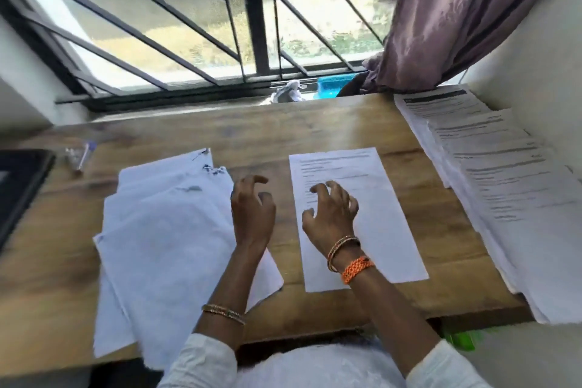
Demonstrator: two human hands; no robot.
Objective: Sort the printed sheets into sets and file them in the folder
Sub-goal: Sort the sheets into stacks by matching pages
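A loose heap of sheets lying blank side up (167, 236) covers the left part of the wooden desk (245, 138). One printed sheet (378, 230) lies face up in the middle. A fanned stack of printed sheets (491, 179) runs along the right edge. My left hand (252, 211) hovers at the heap's right edge, fingers loosely curled and holding nothing. My right hand (330, 214) hangs over the single sheet, fingers spread and bent, gripping nothing. I cannot tell whether its fingertips touch the paper. No folder is plainly visible.
A dark flat object (22, 186) lies at the desk's left edge, with a pen (83, 156) beside it. A barred window (252, 25) sits behind the desk, with a purple curtain (456, 9) at the right. Something green (463, 339) shows below the desk's front right corner.
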